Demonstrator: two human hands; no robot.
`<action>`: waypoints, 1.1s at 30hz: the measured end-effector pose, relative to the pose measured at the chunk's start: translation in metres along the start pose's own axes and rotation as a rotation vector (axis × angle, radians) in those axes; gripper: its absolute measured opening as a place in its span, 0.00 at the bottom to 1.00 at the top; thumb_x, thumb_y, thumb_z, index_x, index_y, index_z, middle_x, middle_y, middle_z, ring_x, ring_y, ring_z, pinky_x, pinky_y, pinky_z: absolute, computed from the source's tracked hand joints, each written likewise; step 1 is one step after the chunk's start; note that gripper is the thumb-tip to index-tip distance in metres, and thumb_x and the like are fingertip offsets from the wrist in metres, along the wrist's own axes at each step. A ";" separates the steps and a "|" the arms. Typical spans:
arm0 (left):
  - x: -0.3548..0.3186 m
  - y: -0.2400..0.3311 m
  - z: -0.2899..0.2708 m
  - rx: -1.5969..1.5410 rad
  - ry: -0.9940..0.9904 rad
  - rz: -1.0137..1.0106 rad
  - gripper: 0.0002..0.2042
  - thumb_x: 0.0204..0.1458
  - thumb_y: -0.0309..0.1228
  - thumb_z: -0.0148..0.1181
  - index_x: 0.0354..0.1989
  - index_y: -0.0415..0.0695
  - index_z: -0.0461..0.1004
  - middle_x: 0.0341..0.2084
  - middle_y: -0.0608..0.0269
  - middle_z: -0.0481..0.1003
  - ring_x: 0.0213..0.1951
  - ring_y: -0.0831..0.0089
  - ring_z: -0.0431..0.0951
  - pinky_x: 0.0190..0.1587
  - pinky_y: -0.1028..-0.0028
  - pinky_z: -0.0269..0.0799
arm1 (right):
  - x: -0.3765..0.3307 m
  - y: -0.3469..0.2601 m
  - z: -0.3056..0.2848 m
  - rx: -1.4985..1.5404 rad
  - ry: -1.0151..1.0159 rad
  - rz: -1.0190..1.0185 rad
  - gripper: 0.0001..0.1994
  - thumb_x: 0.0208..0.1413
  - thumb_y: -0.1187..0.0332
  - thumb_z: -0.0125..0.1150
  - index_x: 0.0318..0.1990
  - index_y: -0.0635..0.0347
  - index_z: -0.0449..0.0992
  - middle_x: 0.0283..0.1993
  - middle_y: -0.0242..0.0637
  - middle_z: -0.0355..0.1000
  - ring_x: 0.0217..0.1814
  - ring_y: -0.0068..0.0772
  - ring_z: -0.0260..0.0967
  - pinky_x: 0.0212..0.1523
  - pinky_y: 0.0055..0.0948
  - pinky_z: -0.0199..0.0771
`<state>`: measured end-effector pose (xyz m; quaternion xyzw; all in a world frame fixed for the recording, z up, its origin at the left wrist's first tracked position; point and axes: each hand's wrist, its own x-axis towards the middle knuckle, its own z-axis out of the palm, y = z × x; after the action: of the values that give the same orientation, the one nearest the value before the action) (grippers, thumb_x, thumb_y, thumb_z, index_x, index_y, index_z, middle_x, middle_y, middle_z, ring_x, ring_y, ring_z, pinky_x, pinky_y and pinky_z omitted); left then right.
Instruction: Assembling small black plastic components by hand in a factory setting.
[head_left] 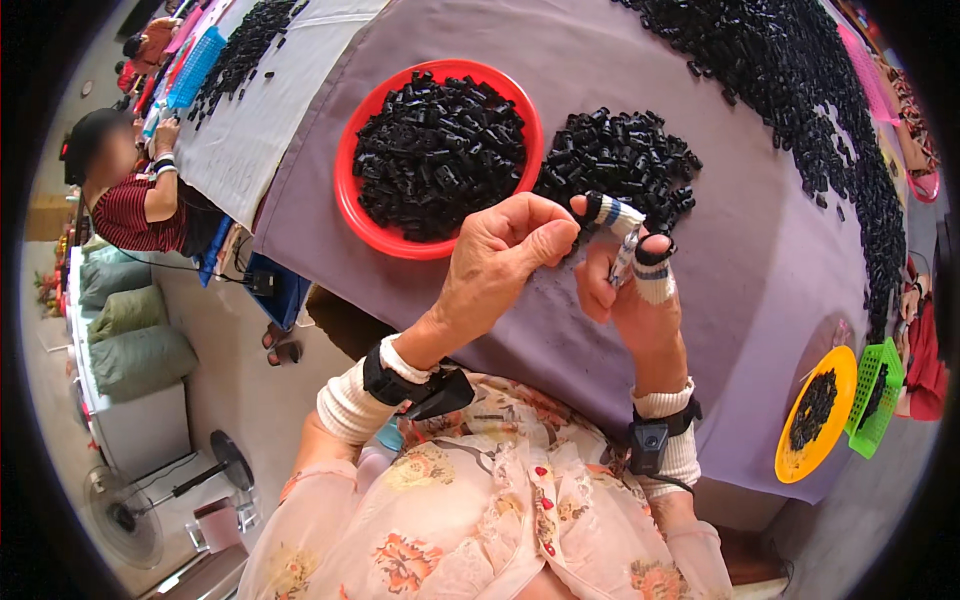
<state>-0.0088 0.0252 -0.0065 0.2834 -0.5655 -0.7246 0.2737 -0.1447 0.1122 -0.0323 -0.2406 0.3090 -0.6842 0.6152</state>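
My left hand [495,262] is closed in a pinch, thumb against fingertips, just in front of a red basin [345,185]. Whatever sits between those fingertips is too small or hidden to make out. Close by on the right, my right hand [640,300] is wrapped round a small silvery metal tool [624,258], its exact kind unclear. Striped cloth covers with black bands sleeve the right thumb and a finger. Small black plastic parts [440,150] fill the basin. Beyond my right hand lies a loose pile of similar black parts [625,160] on the grey-mauve tablecloth [740,250].
A large spread of black parts [780,90] covers the far right. At the right edge are a yellow plate [785,455] with black pieces and a green basket [885,400]. Another person [135,200] works at far left, near a blue basket [197,68]. A fan [120,515] stands lower left.
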 end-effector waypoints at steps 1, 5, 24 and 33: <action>0.000 -0.001 -0.001 0.009 0.001 -0.009 0.07 0.52 0.30 0.55 0.32 0.39 0.72 0.23 0.68 0.72 0.27 0.84 0.69 0.33 0.83 0.65 | 0.000 0.000 0.000 0.005 -0.004 -0.008 0.37 0.49 0.42 0.51 0.52 0.70 0.62 0.12 0.27 0.57 0.11 0.17 0.52 0.11 0.17 0.52; 0.001 -0.001 -0.001 -0.001 -0.003 -0.016 0.07 0.52 0.30 0.55 0.32 0.39 0.72 0.23 0.68 0.72 0.27 0.84 0.69 0.34 0.83 0.65 | 0.000 -0.002 0.001 -0.034 0.009 -0.020 0.33 0.50 0.45 0.53 0.51 0.70 0.64 0.13 0.26 0.57 0.11 0.17 0.52 0.11 0.17 0.52; 0.008 -0.007 0.000 -0.141 -0.061 -0.094 0.09 0.53 0.31 0.53 0.37 0.39 0.72 0.26 0.66 0.74 0.28 0.83 0.71 0.34 0.82 0.69 | -0.002 0.005 -0.007 0.128 0.033 -0.048 0.10 0.49 0.67 0.58 0.34 0.65 0.72 0.15 0.30 0.59 0.12 0.20 0.53 0.13 0.19 0.53; 0.008 -0.005 -0.011 -0.392 -0.100 -0.187 0.16 0.57 0.39 0.45 0.42 0.40 0.70 0.30 0.64 0.73 0.32 0.78 0.71 0.37 0.74 0.69 | 0.001 0.003 -0.006 0.134 0.038 -0.021 0.12 0.50 0.66 0.57 0.37 0.67 0.71 0.14 0.28 0.57 0.13 0.18 0.51 0.13 0.18 0.51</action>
<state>-0.0068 0.0134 -0.0141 0.2400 -0.3976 -0.8561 0.2268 -0.1470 0.1118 -0.0383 -0.1889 0.2714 -0.7142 0.6168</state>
